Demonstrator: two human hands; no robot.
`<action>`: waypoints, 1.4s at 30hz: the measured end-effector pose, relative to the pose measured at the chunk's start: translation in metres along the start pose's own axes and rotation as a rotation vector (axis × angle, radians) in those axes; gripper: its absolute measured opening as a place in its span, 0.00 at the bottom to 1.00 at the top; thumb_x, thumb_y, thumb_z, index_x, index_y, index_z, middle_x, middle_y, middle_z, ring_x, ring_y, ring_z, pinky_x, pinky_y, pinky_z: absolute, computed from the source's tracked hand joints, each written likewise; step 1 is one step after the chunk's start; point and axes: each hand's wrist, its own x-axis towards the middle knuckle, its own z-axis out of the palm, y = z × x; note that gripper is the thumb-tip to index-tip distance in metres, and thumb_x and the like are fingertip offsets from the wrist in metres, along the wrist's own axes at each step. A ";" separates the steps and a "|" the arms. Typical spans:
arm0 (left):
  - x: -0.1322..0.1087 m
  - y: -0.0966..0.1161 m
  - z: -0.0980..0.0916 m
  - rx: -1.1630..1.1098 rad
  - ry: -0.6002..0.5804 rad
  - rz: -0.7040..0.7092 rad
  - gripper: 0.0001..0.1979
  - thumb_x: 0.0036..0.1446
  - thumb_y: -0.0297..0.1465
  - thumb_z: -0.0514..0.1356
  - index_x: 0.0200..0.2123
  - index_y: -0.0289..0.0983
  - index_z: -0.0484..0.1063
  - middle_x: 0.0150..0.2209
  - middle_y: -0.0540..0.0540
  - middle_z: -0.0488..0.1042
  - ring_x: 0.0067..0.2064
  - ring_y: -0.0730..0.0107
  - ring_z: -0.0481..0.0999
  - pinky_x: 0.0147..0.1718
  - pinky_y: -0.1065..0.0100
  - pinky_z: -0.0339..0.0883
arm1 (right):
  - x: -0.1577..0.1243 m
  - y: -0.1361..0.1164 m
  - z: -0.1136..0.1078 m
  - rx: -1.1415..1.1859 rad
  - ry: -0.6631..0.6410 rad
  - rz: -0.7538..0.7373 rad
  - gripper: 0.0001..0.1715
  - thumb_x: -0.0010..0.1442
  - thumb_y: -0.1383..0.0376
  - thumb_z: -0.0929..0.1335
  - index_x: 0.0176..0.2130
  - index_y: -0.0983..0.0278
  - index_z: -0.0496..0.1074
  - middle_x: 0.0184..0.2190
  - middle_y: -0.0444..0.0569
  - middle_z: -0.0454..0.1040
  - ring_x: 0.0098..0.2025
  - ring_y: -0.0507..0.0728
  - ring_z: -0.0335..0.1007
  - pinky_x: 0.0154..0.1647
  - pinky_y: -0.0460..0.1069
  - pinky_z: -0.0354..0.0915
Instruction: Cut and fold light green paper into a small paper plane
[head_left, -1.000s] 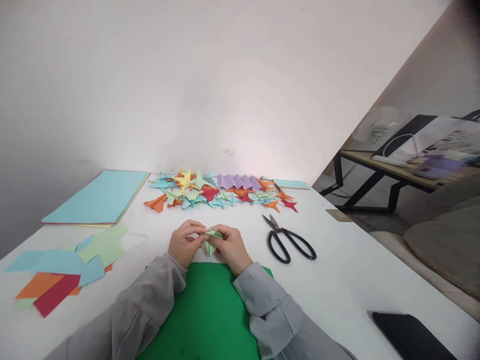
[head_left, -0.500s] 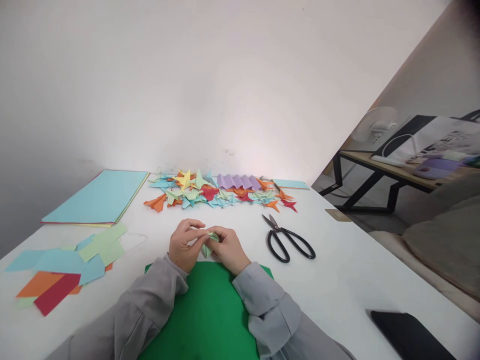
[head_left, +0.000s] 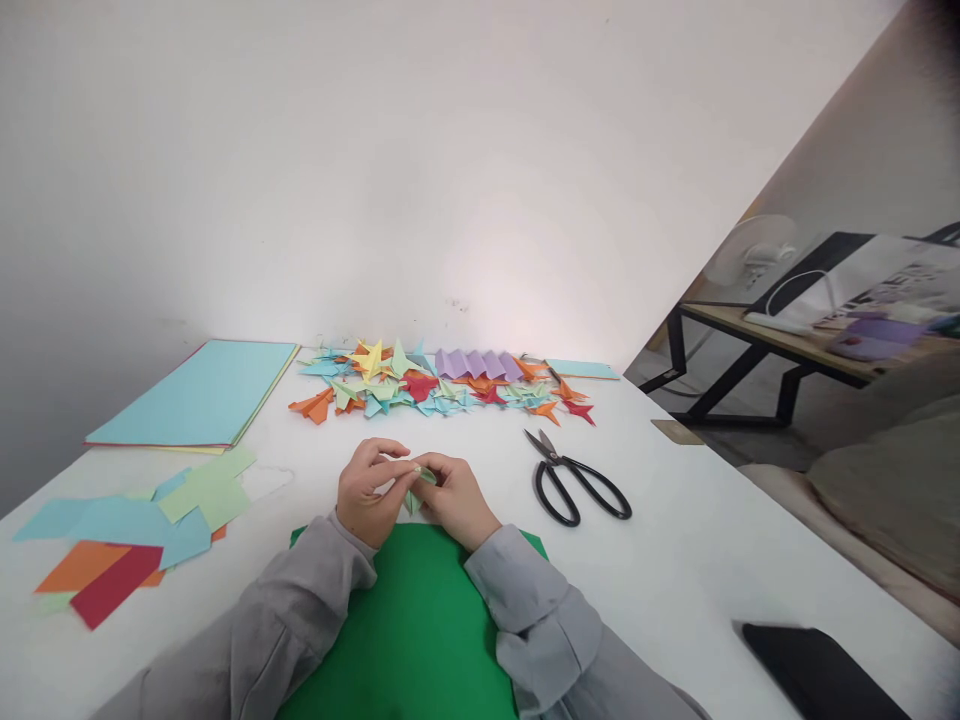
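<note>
A small piece of pale green folded paper [head_left: 414,502] is pinched between my two hands, just beyond the far edge of a green sheet [head_left: 420,620]. My left hand [head_left: 373,490] grips its upper edge with thumb and index finger, the other fingers curled loosely above. My right hand [head_left: 459,500] holds the same paper from the other side, thumb on top. My fingers cover much of the paper, so its full shape is hidden. Black-handled scissors [head_left: 574,475] lie to the right of my right hand, their blades slightly apart.
Many folded paper figures [head_left: 420,387] line the wall, with a purple pleated strip [head_left: 478,365] among them. Blue sheets [head_left: 199,395] lie stacked at left, above loose coloured paper pieces [head_left: 120,580]. A black flat object [head_left: 817,665] rests at the near right.
My left fingertips have shifted very slightly on the folded paper, covering its upper edge a little differently. Both hands otherwise stay in place, and the surrounding things have not moved.
</note>
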 end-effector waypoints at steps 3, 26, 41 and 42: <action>0.000 0.002 0.000 -0.007 0.009 -0.011 0.05 0.47 0.27 0.57 0.26 0.38 0.74 0.32 0.45 0.69 0.30 0.72 0.70 0.27 0.68 0.68 | 0.000 0.000 0.000 0.022 -0.002 0.008 0.08 0.45 0.63 0.67 0.28 0.64 0.74 0.19 0.43 0.68 0.18 0.49 0.57 0.17 0.44 0.56; 0.000 0.008 -0.001 -0.042 0.011 0.053 0.05 0.44 0.22 0.58 0.24 0.37 0.73 0.31 0.45 0.69 0.32 0.70 0.70 0.27 0.69 0.66 | 0.001 0.006 0.000 0.031 -0.027 0.018 0.10 0.44 0.71 0.64 0.28 0.65 0.73 0.18 0.41 0.67 0.18 0.48 0.56 0.19 0.44 0.56; 0.001 0.009 -0.001 0.001 0.001 0.163 0.05 0.43 0.24 0.61 0.27 0.37 0.73 0.30 0.45 0.70 0.33 0.69 0.68 0.28 0.67 0.65 | 0.002 0.010 0.000 0.071 -0.034 -0.036 0.12 0.39 0.74 0.63 0.26 0.66 0.73 0.20 0.42 0.69 0.24 0.51 0.62 0.25 0.45 0.59; 0.001 0.010 0.000 0.003 0.004 0.163 0.06 0.42 0.24 0.62 0.28 0.37 0.73 0.30 0.44 0.70 0.33 0.68 0.68 0.28 0.66 0.66 | 0.003 0.010 0.000 0.105 -0.037 -0.047 0.12 0.38 0.75 0.63 0.25 0.65 0.72 0.21 0.42 0.70 0.25 0.51 0.63 0.27 0.45 0.59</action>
